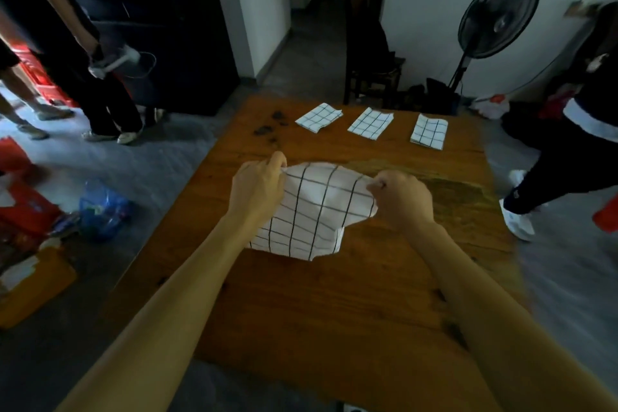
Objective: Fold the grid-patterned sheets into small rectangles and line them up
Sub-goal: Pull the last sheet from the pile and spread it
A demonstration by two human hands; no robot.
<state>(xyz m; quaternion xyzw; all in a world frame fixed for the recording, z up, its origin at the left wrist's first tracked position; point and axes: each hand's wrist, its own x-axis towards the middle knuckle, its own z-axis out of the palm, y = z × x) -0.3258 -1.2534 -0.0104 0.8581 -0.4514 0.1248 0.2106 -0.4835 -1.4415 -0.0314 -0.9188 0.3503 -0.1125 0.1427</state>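
A white sheet with a black grid [314, 211] lies partly lifted in the middle of the wooden table [334, 304]. My left hand [259, 186] pinches its far left corner and my right hand [401, 199] pinches its far right corner, so the far edge bulges up while the near edge rests on the wood. Three folded grid sheets lie in a row along the far side: the left one [319, 117], the middle one [370, 123] and the right one [429, 131].
Dark crumbs or stains [272, 127] mark the table's far left. A person [83, 53] stands at the left, another person [568, 150] at the right. A standing fan [495, 20] and a dark chair [371, 57] are behind. Bags and boxes [100, 207] litter the floor at left.
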